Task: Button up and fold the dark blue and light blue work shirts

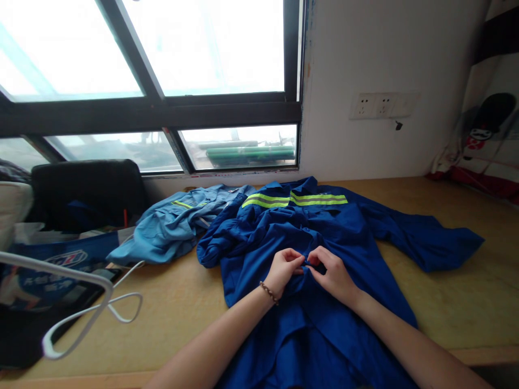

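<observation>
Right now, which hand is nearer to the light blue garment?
Left: the left hand is to the right of the light blue garment; the right hand is farther right. Neither touches it.

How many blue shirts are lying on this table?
2. The dark blue shirt is spread in the middle, its front pinched by the left hand and right hand; the light blue shirt lies crumpled to its left. More could be hidden beneath.

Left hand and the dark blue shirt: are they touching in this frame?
Touching. The head view shows the left hand with its fingers pinched on fabric at the front of the dark blue shirt.
</observation>
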Motion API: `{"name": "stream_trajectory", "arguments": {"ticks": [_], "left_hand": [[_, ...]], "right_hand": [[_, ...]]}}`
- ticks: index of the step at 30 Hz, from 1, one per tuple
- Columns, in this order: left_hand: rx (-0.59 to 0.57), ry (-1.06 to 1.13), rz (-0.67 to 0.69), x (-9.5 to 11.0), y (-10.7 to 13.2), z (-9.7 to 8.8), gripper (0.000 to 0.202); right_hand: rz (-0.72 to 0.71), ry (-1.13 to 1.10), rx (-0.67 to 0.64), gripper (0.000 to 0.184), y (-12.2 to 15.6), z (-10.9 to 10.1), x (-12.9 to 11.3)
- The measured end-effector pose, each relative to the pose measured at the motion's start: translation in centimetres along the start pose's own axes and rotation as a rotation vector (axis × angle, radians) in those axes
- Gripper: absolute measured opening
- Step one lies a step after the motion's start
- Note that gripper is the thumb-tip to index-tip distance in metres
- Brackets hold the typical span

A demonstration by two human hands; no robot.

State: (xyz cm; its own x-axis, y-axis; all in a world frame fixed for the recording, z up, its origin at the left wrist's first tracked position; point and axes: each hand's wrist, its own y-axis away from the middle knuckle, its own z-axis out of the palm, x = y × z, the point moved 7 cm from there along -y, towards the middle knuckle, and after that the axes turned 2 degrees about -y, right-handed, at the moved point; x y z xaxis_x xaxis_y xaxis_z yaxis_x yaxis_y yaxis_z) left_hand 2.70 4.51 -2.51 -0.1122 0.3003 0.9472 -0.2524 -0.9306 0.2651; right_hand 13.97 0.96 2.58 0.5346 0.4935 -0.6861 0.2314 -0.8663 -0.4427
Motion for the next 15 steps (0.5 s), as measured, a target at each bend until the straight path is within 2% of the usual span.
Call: {"name": "stream_trajectory", "arguments": {"ticks": [7,10,15], "left_hand": [[0.018,0.021,0.020,0.0,0.0,-0.2,0.034],[-0.017,0.004,0.048,0.2,0.1,0.1,0.035],[-0.085,-0.074,0.139,0.7,0.2,0.9,0.030]], "right_hand": [[0.018,0.034,-0.060,0.011,0.1,0.4,0.3],[0.045,0.028,-0.087,0.014,0.0,0.6,0.5],[0.091,0.023,-0.058,0.023,0.0,0.3,0.8]]}}
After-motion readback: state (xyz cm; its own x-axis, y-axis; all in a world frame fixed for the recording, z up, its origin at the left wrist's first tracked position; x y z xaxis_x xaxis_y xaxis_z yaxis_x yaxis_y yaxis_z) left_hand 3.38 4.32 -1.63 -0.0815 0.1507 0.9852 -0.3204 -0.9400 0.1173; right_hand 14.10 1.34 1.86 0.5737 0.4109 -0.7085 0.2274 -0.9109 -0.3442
